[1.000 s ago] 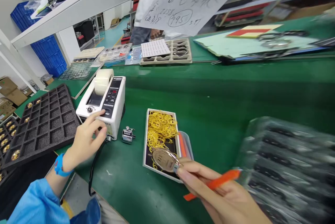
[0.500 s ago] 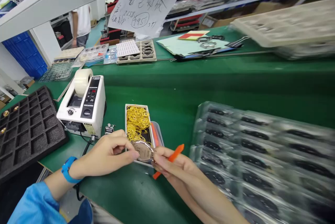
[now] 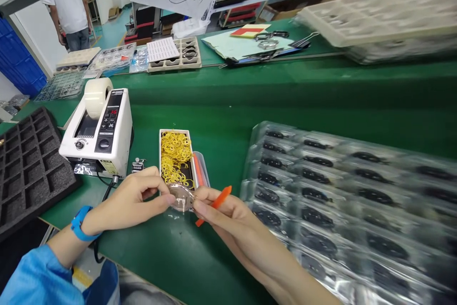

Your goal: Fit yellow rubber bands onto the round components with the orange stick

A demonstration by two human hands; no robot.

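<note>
While the left hand (image 3: 137, 198) pinches the left edge of a round metal piece (image 3: 182, 196) between thumb and forefinger, the right hand (image 3: 233, 219) grips its right edge and carries an orange strip (image 3: 223, 196) between the fingers. The round metal piece is above the worktop (image 3: 221, 257), at the near end of a white box (image 3: 160, 152) containing yellow rings (image 3: 174, 148). A metal counter (image 3: 137, 166) stands beside the tape dispenser (image 3: 123, 129). A black foam tray (image 3: 32, 172) lies left; a clear tray (image 3: 293, 164) of dark parts lies right.
</note>
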